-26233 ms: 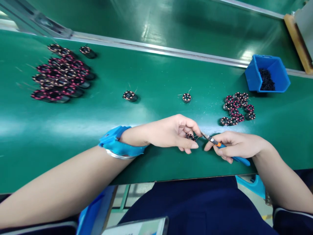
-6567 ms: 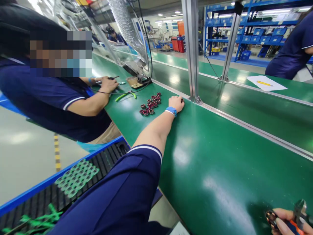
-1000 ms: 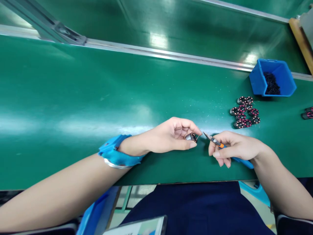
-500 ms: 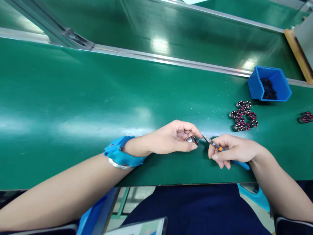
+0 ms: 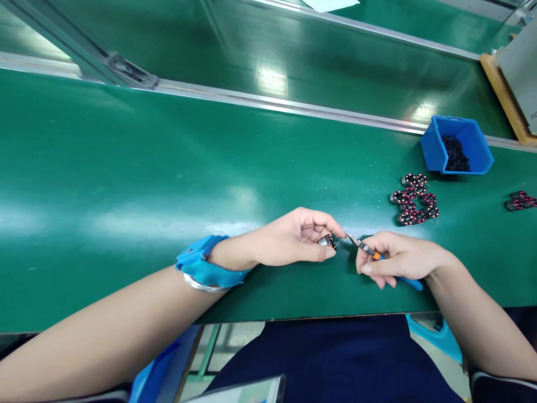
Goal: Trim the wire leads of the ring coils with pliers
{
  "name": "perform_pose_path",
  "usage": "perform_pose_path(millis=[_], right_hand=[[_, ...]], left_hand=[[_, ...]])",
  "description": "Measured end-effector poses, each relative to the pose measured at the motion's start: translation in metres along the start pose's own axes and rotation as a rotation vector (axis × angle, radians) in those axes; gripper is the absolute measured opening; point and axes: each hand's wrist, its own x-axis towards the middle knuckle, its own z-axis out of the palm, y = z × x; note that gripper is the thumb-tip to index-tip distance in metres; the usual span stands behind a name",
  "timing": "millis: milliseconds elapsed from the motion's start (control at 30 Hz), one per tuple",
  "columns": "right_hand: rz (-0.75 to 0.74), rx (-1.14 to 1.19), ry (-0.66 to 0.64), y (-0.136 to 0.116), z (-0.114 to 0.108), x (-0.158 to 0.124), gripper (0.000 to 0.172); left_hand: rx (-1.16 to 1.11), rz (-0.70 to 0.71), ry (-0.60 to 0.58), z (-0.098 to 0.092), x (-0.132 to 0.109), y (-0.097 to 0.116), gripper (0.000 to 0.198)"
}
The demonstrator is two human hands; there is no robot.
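My left hand (image 5: 296, 238) is closed around a small motor stator (image 5: 326, 241), a silvery ring with dark windings, its wound end turned to the right. A thin wire runs from the stator toward the tip of the left index finger. In my right hand (image 5: 396, 257) is a pair of pliers (image 5: 371, 251) with blue and orange handles. Their narrow jaws point up and left, close to the wire by that fingertip. Whether the jaws touch the wire is too small to tell. A blue wrist strap (image 5: 210, 260) is on my left wrist.
Several wound stators (image 5: 413, 200) stand in a cluster to the right, with more stators (image 5: 520, 200) at the far right edge. Behind them a blue bin (image 5: 432, 146) holds small black pieces. Bright scraps lie on the green bench (image 5: 168, 184). A metal rail (image 5: 268, 102) borders its back.
The view has shifted slightly, so the bench items sit a little further left. Both hands keep nearly the same pose, still holding the stator and the pliers.
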Motion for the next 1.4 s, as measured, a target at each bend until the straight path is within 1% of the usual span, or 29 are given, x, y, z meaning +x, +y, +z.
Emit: perform_pose_path(millis=[133,267,433,667,833,1000,1100,1267,1400], right_hand=[[-0.013,0.118,-0.023,0.0022,-0.0003,0.0023,0.031],[-0.003,0.141,-0.042,0.0037,-0.0015,0.0036,0.034],[0.0,0.123,-0.048,0.0026,-0.0014,0.0027,0.033],[-0.01,0.065,-0.057,0.0001,-0.0015,0.0026,0.025],[-0.015,0.038,-0.064,0.0002,-0.002,0.0031,0.025],[-0.037,0.003,-0.062,0.0006,-0.0017,0.0025,0.02],[-0.037,-0.019,-0.046,0.0003,-0.0018,0.0016,0.021],[-0.01,0.079,-0.036,0.002,-0.0025,0.0009,0.031],[0.016,0.116,-0.077,0.0037,-0.0027,0.0019,0.03]], left_hand=[[-0.015,0.006,-0.022,-0.0003,-0.0001,-0.0008,0.034],[-0.018,0.007,-0.029,-0.0002,-0.0003,-0.0007,0.034],[0.012,-0.002,-0.028,0.0006,-0.0008,0.0001,0.036],[0.028,0.0,-0.027,0.0012,-0.0009,0.0006,0.032],[0.032,0.005,-0.027,0.0007,-0.0001,0.0001,0.033],[0.05,0.004,-0.024,0.0013,-0.0009,0.0006,0.031],[0.053,-0.001,-0.027,0.001,-0.0016,0.0012,0.032],[0.08,-0.044,-0.09,-0.0008,-0.0024,0.0015,0.036],[0.091,-0.05,-0.128,-0.0011,-0.0031,0.0018,0.037]])
